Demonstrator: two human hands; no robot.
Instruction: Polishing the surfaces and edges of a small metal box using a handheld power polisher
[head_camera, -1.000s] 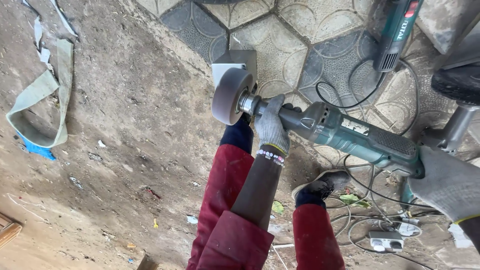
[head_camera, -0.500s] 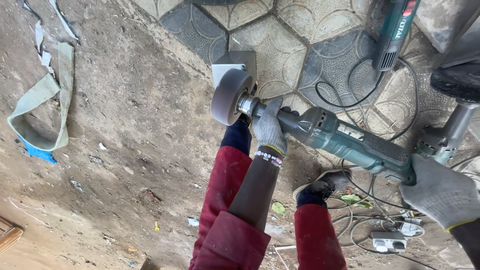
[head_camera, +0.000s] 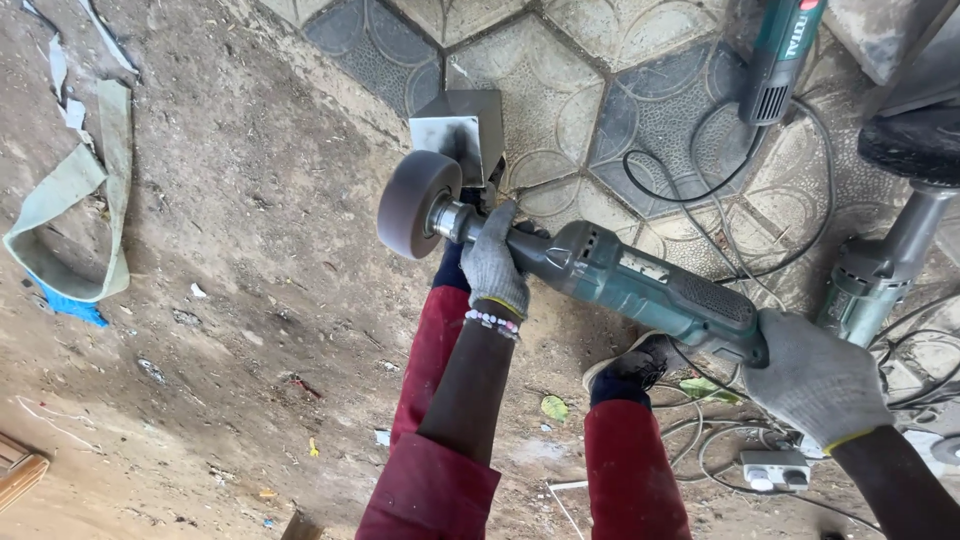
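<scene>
In the head view, the grinder is held with both gloved hands, and it lies slanted above the dirt ground. The left hand is closed around the neck of the grinder, just behind the wheel. The right hand is closed around the rear end of the grinder, where the body becomes thin. So the green body runs between the two grips, and the wheel sticks out past the left hand. The wheel is right beside a small metal piece, which stands at the edge of the tiles. Whether they touch, I cannot tell. Beyond the grinder, a second grinder lies on the tiles with its black cable.
</scene>
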